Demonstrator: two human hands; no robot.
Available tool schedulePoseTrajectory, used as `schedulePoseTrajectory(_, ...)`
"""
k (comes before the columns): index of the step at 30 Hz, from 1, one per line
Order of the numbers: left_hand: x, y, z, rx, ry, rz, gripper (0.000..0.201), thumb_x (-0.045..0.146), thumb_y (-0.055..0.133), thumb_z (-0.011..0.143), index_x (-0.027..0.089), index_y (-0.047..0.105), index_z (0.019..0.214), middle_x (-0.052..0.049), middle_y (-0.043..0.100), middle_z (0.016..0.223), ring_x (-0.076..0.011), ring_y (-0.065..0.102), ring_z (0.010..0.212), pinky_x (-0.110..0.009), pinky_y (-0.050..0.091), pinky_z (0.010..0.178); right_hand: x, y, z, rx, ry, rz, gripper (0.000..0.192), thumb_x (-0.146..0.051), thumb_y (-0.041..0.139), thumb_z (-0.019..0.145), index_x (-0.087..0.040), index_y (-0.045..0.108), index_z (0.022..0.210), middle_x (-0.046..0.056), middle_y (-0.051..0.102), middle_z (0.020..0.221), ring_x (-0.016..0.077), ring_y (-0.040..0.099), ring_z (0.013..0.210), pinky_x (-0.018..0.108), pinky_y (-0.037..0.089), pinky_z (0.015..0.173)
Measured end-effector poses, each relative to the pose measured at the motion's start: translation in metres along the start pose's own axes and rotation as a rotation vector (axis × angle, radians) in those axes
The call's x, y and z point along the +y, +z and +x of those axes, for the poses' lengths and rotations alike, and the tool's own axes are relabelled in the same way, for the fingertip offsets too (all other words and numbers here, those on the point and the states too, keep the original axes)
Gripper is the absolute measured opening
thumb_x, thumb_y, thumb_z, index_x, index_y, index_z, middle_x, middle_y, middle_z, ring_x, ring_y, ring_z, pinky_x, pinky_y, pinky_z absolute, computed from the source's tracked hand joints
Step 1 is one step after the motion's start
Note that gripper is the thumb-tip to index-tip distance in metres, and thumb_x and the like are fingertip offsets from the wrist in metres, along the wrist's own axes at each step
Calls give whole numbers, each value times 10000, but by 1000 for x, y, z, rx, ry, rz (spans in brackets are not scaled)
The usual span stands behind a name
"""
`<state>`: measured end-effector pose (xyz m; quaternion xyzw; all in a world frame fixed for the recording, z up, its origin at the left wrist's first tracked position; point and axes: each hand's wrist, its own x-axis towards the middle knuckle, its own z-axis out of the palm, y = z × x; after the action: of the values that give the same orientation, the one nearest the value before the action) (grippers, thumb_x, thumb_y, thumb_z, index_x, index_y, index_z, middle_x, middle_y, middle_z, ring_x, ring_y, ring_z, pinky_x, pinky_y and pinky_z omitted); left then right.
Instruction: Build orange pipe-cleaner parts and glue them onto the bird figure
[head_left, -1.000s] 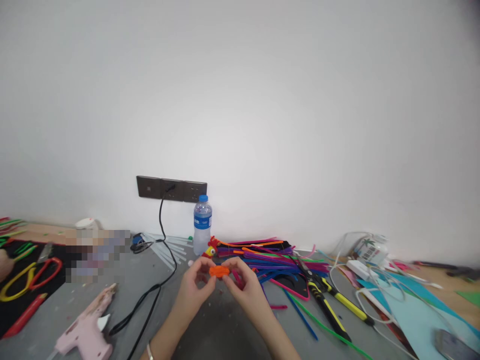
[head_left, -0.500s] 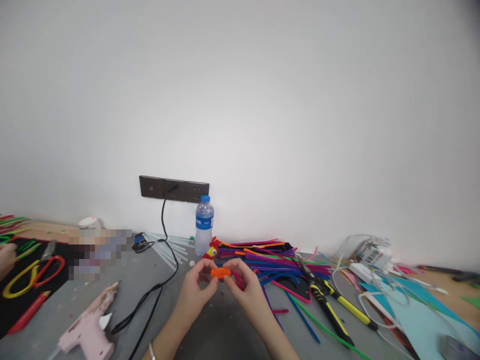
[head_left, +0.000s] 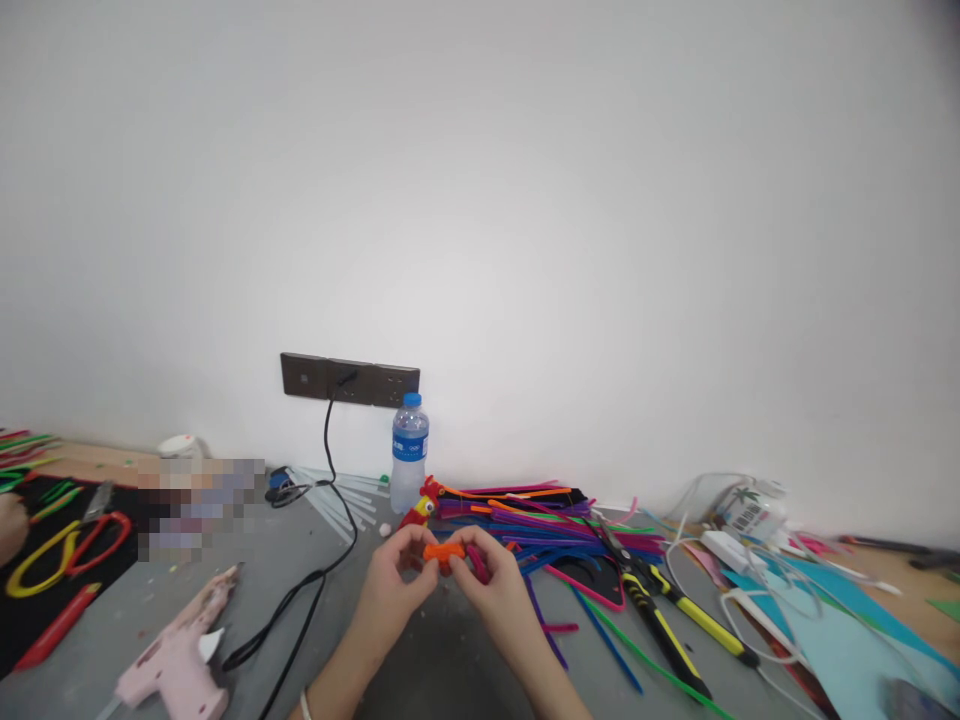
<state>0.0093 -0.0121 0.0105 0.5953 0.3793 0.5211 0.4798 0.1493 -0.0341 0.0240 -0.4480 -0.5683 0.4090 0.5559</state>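
Observation:
Between my two hands is a small bundle of bent orange pipe cleaner (head_left: pixel 444 552). My left hand (head_left: pixel 401 575) pinches its left end with thumb and fingers. At its right end the fingertips of my right hand (head_left: pixel 486 578) close on it. A magenta pipe cleaner piece (head_left: pixel 478 563) shows within the curled fingers of the right hand. Just beyond the hands stands a small rooster figure (head_left: pixel 424 503) in red and yellow with a round eye; its lower part is hidden behind my left hand.
Bundled pipe cleaners (head_left: pixel 525 510) lie behind my right hand, with yellow-black pliers (head_left: pixel 660 610) beside them. A water bottle (head_left: pixel 409 460) stands by the wall. Left are a pink glue gun (head_left: pixel 176 660), a black cable (head_left: pixel 319 575), scissors (head_left: pixel 71 555) and another person's hand (head_left: pixel 11 525).
The orange bundle has turned slightly between my fingers and my hands have dropped a little. More of the rooster figure now shows. The bundle stays held by both hands.

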Motion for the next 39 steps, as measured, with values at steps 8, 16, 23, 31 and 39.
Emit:
schedulePoseTrajectory(8,-3,0,-2,47,75,103,88,125,570,635,167,591,709,29,578,634,-134,536,587,-218,433,570,1,3,0,26,18,-7,82,-240,604,691,-167,591,727,15,612,682,169,565,641,244,441,594)
schedulePoseTrajectory(16,-4,1,-3,47,67,111,82,132,565,628,173,571,697,34,548,633,-136,520,593,-219,421,580,1,3,-1,53,13,-59,60,-209,603,677,-161,605,714,12,608,664,159,532,624,230,422,564)
schedulePoseTrajectory(23,-1,0,-4,20,90,99,79,111,563,659,179,555,698,34,545,640,-135,526,591,-216,432,571,1,5,-2,49,15,-27,27,-197,590,674,-176,583,689,-4,586,638,150,517,595,231,404,552)
schedulePoseTrajectory(31,-3,-4,-15,-99,216,141,477,72,567,719,199,527,1177,-95,626,1130,-242,592,1044,-338,479,892,-2,-7,1,34,12,39,96,-257,614,705,-176,583,746,2,592,659,170,549,622,261,440,600)
schedulePoseTrajectory(39,4,0,-10,-83,158,142,235,160,578,771,182,615,1002,-63,682,940,-199,641,800,-281,508,723,-2,-8,2,23,-6,5,119,-270,643,703,-170,592,745,11,597,690,164,543,626,252,439,586)
